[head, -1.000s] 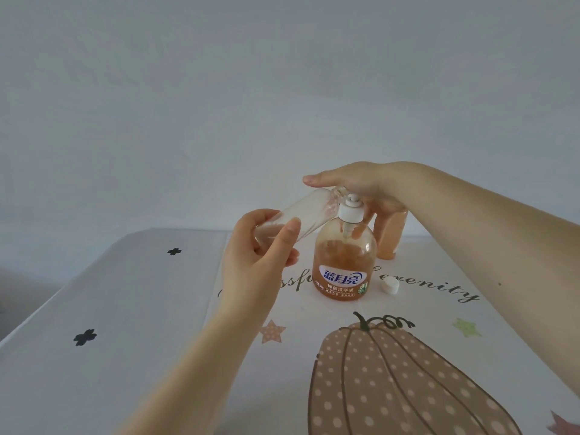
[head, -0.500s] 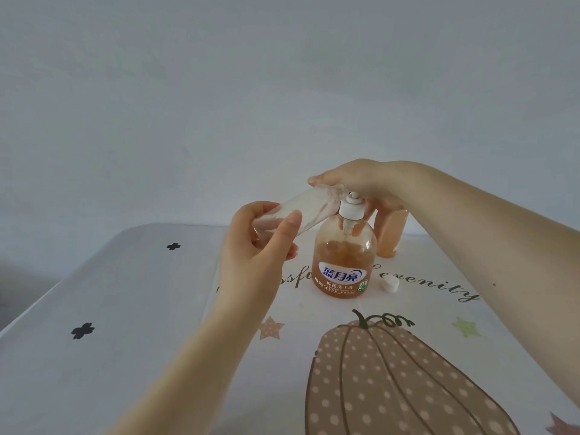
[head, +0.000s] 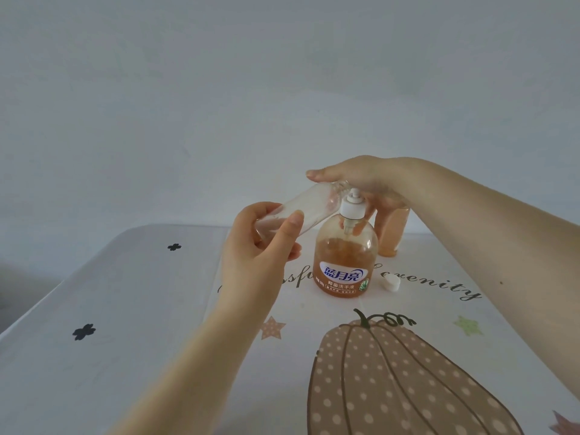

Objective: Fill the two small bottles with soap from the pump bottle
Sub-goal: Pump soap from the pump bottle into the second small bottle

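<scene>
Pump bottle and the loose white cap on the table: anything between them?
Nothing. In the head view the stretch of tablecloth between the pump bottle and the white cap is bare apart from its printed lettering; the two stand apart.

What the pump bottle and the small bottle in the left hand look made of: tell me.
Pump bottle: apparently clear glossy plastic, since orange soap shows through; white opaque pump. Small bottle: likely thin clear plastic, with background visible through its wall. Glass cannot be ruled out.
</scene>
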